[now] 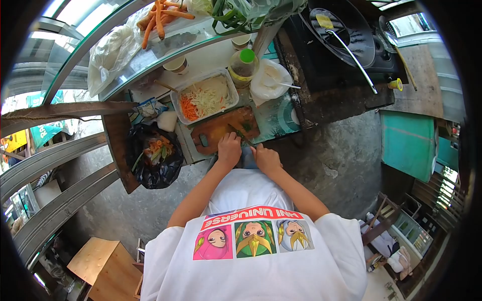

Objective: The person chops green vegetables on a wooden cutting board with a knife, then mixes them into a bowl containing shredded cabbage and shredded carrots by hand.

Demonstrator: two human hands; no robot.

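One orange-brown board (215,132), handle-holed at left, a white tub (235,95) hugging its far edge; over the near edge, the left hand (230,150), fingers bunched, grip unclear; dark knife (242,135) slanting across, right hand (267,159) clamped on its near end; counter (272,118) stretching rightward.

The right hand (267,159) hides the handle of the knife (242,135). Green bits (246,126) on the cutting board (213,131) are too small to name, perhaps chopped leaves. The bottom edge cuts off the white T-shirt (253,277).
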